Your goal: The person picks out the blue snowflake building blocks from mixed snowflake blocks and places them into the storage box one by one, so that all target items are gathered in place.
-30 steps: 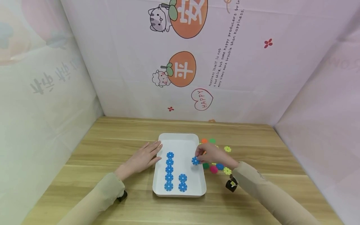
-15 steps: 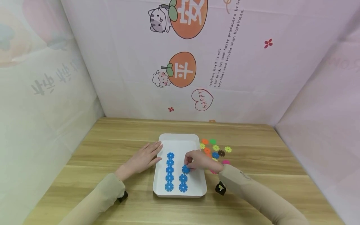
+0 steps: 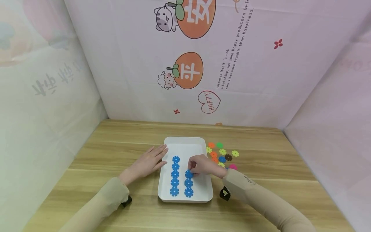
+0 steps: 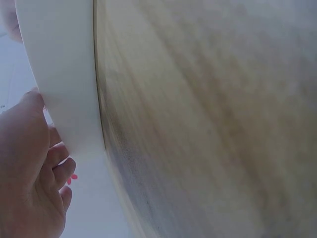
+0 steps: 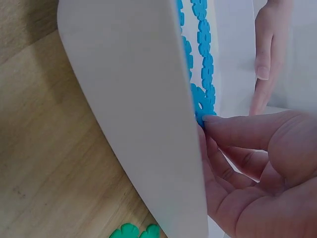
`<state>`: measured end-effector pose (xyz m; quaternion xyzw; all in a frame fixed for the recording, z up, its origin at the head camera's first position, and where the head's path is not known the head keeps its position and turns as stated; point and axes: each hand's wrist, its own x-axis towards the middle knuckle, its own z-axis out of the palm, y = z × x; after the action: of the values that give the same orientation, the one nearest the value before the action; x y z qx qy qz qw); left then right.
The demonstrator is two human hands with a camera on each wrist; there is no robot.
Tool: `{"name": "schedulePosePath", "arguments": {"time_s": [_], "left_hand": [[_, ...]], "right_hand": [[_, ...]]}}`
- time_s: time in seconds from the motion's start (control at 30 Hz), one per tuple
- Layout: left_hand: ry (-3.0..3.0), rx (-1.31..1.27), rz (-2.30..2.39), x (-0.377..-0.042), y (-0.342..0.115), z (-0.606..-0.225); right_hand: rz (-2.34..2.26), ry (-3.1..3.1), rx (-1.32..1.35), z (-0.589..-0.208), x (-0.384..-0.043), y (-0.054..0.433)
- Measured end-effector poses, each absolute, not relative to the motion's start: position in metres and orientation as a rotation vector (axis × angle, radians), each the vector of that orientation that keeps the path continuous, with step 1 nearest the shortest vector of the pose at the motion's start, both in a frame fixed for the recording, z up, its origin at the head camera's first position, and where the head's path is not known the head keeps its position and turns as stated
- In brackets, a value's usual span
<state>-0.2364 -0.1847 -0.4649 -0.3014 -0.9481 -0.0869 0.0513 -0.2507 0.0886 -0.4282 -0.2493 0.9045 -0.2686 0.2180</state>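
A white tray point(image 3: 185, 139) lies on the wooden table, with two columns of blue snowflake discs inside. Several discs form the left column point(image 3: 175, 174). My right hand point(image 3: 204, 165) reaches over the right rim and pinches a blue snowflake disc point(image 3: 189, 174) between thumb and fingers. That disc sits at the top of the right column, right at the edge of the disc point(image 3: 188, 183) below. In the right wrist view the thumb presses the held disc point(image 5: 202, 101). My left hand point(image 3: 147, 162) rests fingers extended on the tray's left rim; the left wrist view shows its fingertips by the outer wall point(image 4: 64, 64).
Right of the tray lie loose snowflake discs in several colours, including a green one point(image 3: 219, 145), a brown one point(image 3: 228, 157) and a yellow one point(image 3: 235, 153). My right forearm partly covers this pile. A printed cloth wall point(image 3: 139, 80) stands behind the table.
My right hand has moved left from the tray's right rim, carrying the blue snowflake disc to the top of the right column. Over the last half second it shifted slightly left. My left hand stays put.
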Motion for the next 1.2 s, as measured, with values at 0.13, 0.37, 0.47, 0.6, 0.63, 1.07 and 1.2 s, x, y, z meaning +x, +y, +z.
{"name": "schedulePosePath", "arguments": {"time_s": [0.13,0.37,0.47,0.6,0.63,1.07,1.2], "left_hand": [[-2.887,-0.916,-0.265,-0.236,-0.185,-0.465],[-2.880,-0.921,-0.261,-0.237,-0.185,-0.464],[-2.878,-0.923,-0.258,-0.236,-0.185,-0.463],[-2.875,-0.920,-0.263,-0.235,-0.185,-0.463],[-2.875,-0.919,-0.267,-0.235,-0.185,-0.463],[-2.877,-0.913,-0.306,-0.233,-0.184,-0.462],[-2.878,-0.916,-0.314,-0.232,-0.184,-0.462]], "right_hand": [[-0.750,2.493,-0.692,-0.428,-0.250,0.087],[-0.741,2.512,-0.712,-0.431,-0.251,0.086],[-0.742,2.524,-0.719,-0.431,-0.251,0.086],[-0.743,2.544,-0.740,-0.430,-0.251,0.086],[-0.741,2.549,-0.744,-0.430,-0.251,0.086],[-0.797,2.562,-0.737,-0.421,-0.252,0.094],[-0.826,2.575,-0.687,-0.411,-0.254,0.103]]}}
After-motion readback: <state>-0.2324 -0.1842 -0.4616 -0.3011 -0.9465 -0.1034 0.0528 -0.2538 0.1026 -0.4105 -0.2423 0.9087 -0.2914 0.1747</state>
